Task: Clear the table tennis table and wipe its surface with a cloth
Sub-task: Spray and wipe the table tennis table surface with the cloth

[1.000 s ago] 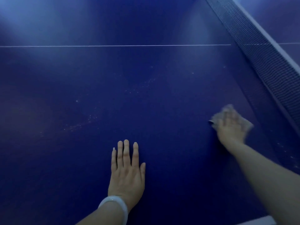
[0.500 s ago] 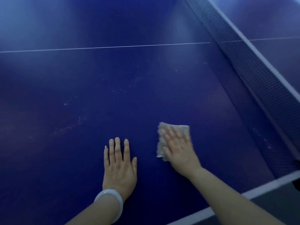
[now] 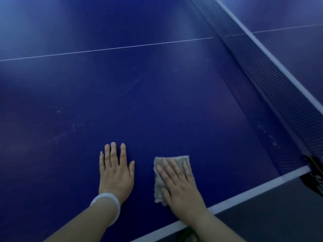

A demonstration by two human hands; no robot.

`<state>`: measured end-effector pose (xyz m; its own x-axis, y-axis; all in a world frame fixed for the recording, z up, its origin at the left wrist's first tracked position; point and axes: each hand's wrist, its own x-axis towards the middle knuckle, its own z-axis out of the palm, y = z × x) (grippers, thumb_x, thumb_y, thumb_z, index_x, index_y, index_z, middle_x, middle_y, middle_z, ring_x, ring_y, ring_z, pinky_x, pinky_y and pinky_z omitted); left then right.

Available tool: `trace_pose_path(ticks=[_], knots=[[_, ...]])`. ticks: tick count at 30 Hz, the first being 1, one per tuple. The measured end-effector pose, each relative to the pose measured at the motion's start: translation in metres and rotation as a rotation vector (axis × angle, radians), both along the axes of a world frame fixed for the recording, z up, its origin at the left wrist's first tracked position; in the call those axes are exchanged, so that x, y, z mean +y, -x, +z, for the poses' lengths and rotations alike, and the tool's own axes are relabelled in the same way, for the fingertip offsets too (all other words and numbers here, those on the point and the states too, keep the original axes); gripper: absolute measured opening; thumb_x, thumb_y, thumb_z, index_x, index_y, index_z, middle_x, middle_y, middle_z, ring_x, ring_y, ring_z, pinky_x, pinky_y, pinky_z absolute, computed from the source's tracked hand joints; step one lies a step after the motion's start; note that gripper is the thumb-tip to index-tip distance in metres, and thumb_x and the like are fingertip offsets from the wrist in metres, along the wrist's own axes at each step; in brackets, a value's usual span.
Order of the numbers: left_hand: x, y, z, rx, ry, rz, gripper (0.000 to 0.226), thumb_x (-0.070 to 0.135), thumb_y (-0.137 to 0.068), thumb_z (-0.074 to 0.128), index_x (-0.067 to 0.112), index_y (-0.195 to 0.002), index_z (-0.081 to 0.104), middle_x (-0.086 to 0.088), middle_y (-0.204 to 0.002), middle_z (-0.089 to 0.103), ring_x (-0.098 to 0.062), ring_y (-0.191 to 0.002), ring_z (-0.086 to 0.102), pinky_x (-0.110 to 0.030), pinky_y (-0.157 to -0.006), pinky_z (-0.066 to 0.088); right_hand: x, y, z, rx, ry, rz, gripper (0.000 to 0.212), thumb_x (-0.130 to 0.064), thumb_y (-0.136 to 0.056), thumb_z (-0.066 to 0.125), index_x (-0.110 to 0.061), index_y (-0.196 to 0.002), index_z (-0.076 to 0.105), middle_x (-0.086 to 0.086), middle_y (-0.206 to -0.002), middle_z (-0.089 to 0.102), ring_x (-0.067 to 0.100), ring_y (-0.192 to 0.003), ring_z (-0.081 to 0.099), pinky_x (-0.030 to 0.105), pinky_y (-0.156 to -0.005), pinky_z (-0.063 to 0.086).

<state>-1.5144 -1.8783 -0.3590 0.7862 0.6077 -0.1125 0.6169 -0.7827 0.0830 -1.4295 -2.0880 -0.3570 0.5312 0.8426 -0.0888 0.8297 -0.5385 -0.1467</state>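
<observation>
blue table tennis table (image 3: 122,95) fills the frame. at lower centre the left hand (image 3: 116,172) is laid flat, fingers straight and slightly spread. just right of it, a grey cloth (image 3: 158,187) is pressed down by the right hand (image 3: 180,187), fingers straight. the net (image 3: 272,79) is seen at upper right.

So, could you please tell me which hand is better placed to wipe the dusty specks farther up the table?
Right. The right hand already presses the cloth flat; the left hand lies bare on the table, bracing.
</observation>
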Motion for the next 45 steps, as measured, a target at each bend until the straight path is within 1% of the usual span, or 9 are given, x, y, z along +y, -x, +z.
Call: trace_pose_path(ticks=[2, 9, 16, 23, 25, 30, 36, 41, 45], knots=[[0.002, 0.002, -0.001, -0.015, 0.000, 0.009, 0.071, 0.049, -0.096, 0.010, 0.009, -0.153, 0.022, -0.021, -0.159, 0.016, -0.033, -0.149, 0.007, -0.051, -0.121, 0.007, -0.042, -0.019, 0.000, -0.065, 0.046, -0.043, 0.059, -0.041, -0.103, 0.024, -0.024, -0.157, 0.009, -0.003, -0.165, 0.004, 0.017, -0.151, 0.005, 0.051, -0.117, 0.007], [-0.003, 0.000, 0.002, -0.021, 0.008, 0.025, 0.068, 0.047, -0.098, 0.012, 0.009, -0.154, 0.018, -0.021, -0.160, 0.013, -0.032, -0.150, 0.003, -0.048, -0.122, -0.001, -0.101, -0.085, 0.003, 0.025, 0.113, -0.816, 0.066, -0.048, -0.092, -0.006, -0.024, -0.154, -0.006, -0.003, -0.162, -0.012, 0.016, -0.150, -0.012, 0.050, -0.121, -0.005], [-0.041, -0.057, 0.025, -0.147, 0.137, 0.011, 0.055, 0.027, -0.100, 0.043, 0.004, -0.149, 0.032, -0.018, -0.156, 0.025, -0.031, -0.147, 0.017, -0.044, -0.123, 0.009, -0.089, -0.081, 0.003, 0.013, 0.080, -0.624, 0.064, -0.047, -0.097, 0.004, -0.021, -0.156, 0.001, 0.001, -0.164, -0.006, 0.019, -0.151, -0.009, 0.053, -0.121, 0.001], [-0.149, -0.178, 0.018, -0.113, 0.172, -0.179, 0.065, 0.046, -0.102, 0.020, 0.012, -0.155, 0.004, -0.014, -0.163, -0.003, -0.026, -0.150, -0.008, -0.041, -0.122, -0.008, -0.152, -0.096, -0.002, -0.007, 0.056, -0.056, 0.062, -0.041, -0.100, 0.030, -0.022, -0.157, 0.014, -0.001, -0.164, 0.008, 0.020, -0.151, 0.010, 0.053, -0.116, 0.014], [-0.167, -0.190, 0.007, -0.036, 0.149, -0.129, 0.068, 0.051, -0.101, 0.013, 0.013, -0.154, -0.007, -0.014, -0.162, -0.013, -0.028, -0.149, -0.016, -0.047, -0.121, -0.010, -0.185, -0.116, -0.003, -0.051, 0.094, -0.133, 0.059, -0.042, -0.102, 0.023, -0.021, -0.156, 0.015, -0.001, -0.164, 0.009, 0.019, -0.151, 0.010, 0.055, -0.115, 0.016], [-0.177, -0.192, -0.008, -0.005, 0.016, -0.080, 0.071, 0.051, -0.096, -0.001, 0.010, -0.153, -0.007, -0.018, -0.162, -0.007, -0.033, -0.149, -0.012, -0.052, -0.119, -0.006, -0.203, -0.149, -0.001, -0.008, 0.103, -0.765, 0.064, -0.046, -0.096, -0.001, -0.021, -0.155, 0.001, -0.001, -0.164, -0.004, 0.016, -0.151, -0.007, 0.053, -0.120, 0.003], [-0.178, -0.193, -0.004, -0.002, 0.032, -0.062, 0.071, 0.050, -0.096, 0.006, 0.012, -0.155, -0.002, -0.016, -0.162, -0.005, -0.030, -0.150, -0.010, -0.050, -0.120, -0.006, -0.194, -0.121, 0.000, 0.024, 0.043, -0.244, 0.062, -0.043, -0.101, 0.029, -0.023, -0.157, 0.011, -0.002, -0.164, 0.008, 0.019, -0.151, 0.006, 0.055, -0.116, 0.011], [-0.179, -0.194, -0.001, -0.019, 0.052, -0.051, 0.070, 0.049, -0.097, 0.013, 0.013, -0.156, 0.000, -0.014, -0.162, -0.004, -0.027, -0.150, -0.010, -0.048, -0.121, -0.007, -0.256, -0.161, -0.001, 0.022, 0.135, -0.680, 0.063, -0.051, -0.098, -0.001, -0.025, -0.156, -0.005, -0.003, -0.164, -0.008, 0.018, -0.150, -0.013, 0.056, -0.119, -0.002], [-0.182, -0.194, 0.002, -0.023, 0.053, -0.049, 0.071, 0.049, -0.095, 0.010, 0.012, -0.156, 0.003, -0.015, -0.163, -0.002, -0.027, -0.150, -0.009, -0.048, -0.121, -0.006, -0.258, -0.194, -0.001, 0.059, 0.138, -0.831, 0.067, -0.058, -0.094, -0.004, -0.028, -0.153, -0.016, -0.002, -0.162, -0.021, 0.023, -0.148, -0.022, 0.057, -0.117, -0.011]])
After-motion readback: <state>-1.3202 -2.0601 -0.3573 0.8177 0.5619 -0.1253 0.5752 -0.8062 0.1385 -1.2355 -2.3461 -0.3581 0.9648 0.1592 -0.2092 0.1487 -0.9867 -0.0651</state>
